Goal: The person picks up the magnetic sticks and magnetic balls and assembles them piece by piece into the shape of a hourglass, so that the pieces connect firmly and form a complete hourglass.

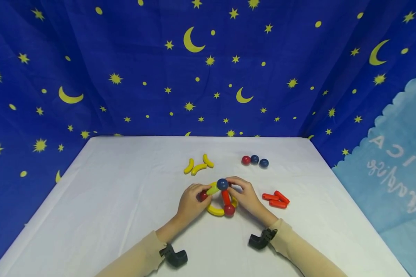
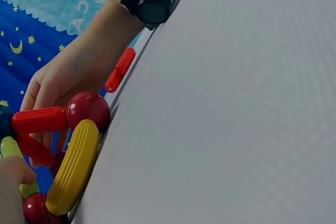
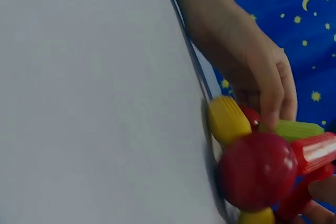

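Note:
A toy frame of magnetic rods and balls stands between both hands. Curved yellow rods (image 1: pixel 215 211) form its ring base, joined by red balls (image 1: pixel 229 210). A blue ball (image 1: pixel 222 184) tops it, where straight rods meet. My left hand (image 1: pixel 190 202) pinches the light green rod (image 1: pixel 213 190) near its lower end, close to another red ball (image 1: pixel 203 196). With its fingertips my right hand (image 1: pixel 248 195) grips a red rod (image 2: pixel 35 149) on the far right side of the frame, just under the blue ball. A second red rod (image 1: pixel 226 197) slopes down at the front, touched by neither hand.
Loose curved yellow rods (image 1: pixel 198 169) lie behind the frame. Farther right are a loose red ball (image 1: pixel 246 160) and two blue balls (image 1: pixel 264 163). Red rods (image 1: pixel 278 204) lie right of my right hand. A starry blue curtain (image 1: pixel 152 69) hangs behind the white table (image 1: pixel 90 215).

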